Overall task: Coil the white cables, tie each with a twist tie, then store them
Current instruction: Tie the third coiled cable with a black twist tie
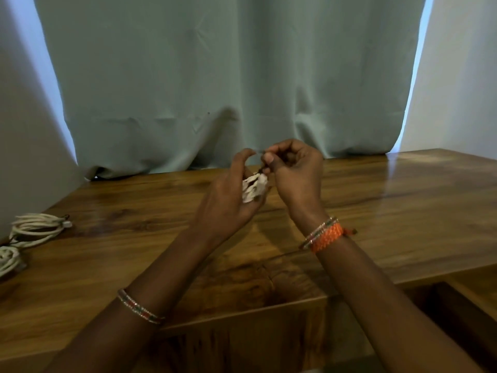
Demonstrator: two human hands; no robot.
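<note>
Currently the coiled cable (254,187) is gripped in the left hand (228,200) while the twist tie (260,170) is pinched by the right hand (294,168); the bundle should be kept tight and the tie ends twisted snugly.

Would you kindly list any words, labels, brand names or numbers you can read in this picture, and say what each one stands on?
None: no readable text shows anywhere.
The coiled white cable in the left hand, the tied cables on the table, the curtain and the bracelets bear no print.
</note>
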